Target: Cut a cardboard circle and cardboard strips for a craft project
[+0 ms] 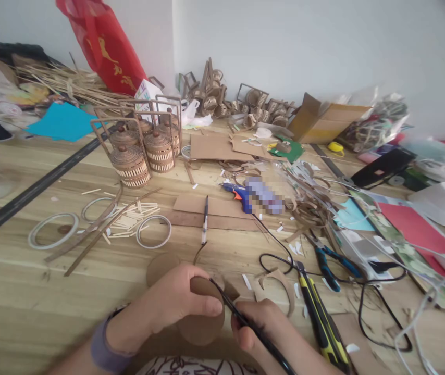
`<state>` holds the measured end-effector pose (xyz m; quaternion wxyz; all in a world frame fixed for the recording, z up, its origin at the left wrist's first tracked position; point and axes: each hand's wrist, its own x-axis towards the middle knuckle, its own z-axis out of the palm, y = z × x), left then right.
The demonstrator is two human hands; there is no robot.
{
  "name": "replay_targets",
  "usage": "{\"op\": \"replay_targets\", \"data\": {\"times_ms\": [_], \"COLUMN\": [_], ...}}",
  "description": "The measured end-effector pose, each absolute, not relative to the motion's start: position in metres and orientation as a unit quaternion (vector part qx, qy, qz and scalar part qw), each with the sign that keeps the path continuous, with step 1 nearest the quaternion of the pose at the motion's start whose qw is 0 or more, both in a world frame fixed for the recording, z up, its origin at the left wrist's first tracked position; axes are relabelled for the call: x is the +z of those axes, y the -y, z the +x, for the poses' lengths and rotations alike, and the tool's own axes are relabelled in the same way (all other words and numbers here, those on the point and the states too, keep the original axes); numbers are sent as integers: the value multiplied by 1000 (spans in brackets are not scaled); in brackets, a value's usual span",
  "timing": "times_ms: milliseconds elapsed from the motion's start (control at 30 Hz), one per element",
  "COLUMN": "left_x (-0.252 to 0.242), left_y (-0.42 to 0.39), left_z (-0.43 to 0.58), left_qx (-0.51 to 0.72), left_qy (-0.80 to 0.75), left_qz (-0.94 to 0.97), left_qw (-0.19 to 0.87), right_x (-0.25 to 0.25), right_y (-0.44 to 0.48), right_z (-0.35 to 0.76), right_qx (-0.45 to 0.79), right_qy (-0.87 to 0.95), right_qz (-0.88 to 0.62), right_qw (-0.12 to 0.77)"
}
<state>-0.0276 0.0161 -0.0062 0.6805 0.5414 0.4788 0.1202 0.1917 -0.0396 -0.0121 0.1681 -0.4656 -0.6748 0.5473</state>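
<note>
My left hand, with a grey-purple band at the wrist, grips a round brown cardboard disc between thumb and fingers. In my right hand is a long, slender black tool with a narrow tip; I cannot tell its exact kind. The tip reaches the disc's upper right edge, by my left fingers. Another cardboard disc lies partly behind my left hand. Just beyond the hands, a pen rests across a flat cardboard strip. A cut cardboard ring piece lies near my right hand.
On the right lie a yellow-black utility knife, pliers and looping cables. A blue glue gun sits mid-table. Left are tape rings and small sticks. Several lidded woven baskets stand behind.
</note>
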Motion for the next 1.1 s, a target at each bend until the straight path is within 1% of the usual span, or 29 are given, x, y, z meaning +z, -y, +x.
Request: {"op": "replay_targets", "data": {"times_ms": [100,167,333,400,500,600,667,733,800,933,1000,1100], "left_x": [-8,-8,-7,-8,-15,-31,-40,-45,-46,-46,-48,-52], "left_y": [-20,-22,-24,-22,-21,-19,-16,-13,-8,1,2,0], "left_z": [-30,-37,-76,-92,-102,-102,-104,-110,-116,-116,-110,-102], "left_qx": [105,101,143,168,203,250,316,350,323,177,126,99], "left_qy": [-472,-468,-525,-581,-647,-649,-638,-620,-602,-555,-528,-508], "left_qz": [567,590,618,609,606,628,657,682,714,792,824,845], "left_qw": [667,650,568,513,415,347,248,168,152,182,163,135], "right_x": [-17,-20,-35,-44,-55,-61,-61,-61,-61,-65,-68,-69], "right_y": [38,38,49,56,65,70,73,78,84,94,95,93], "right_z": [191,191,194,195,196,193,189,184,179,166,158,146], "right_qx": [533,495,279,226,189,143,115,88,50,-17,-16,25], "right_qy": [681,697,735,733,752,765,769,771,771,791,812,822], "right_qz": [-474,-499,-617,-641,-630,-626,-627,-630,-634,-611,-581,-563], "right_qw": [163,142,35,19,37,51,47,41,26,-29,-54,-75]}}
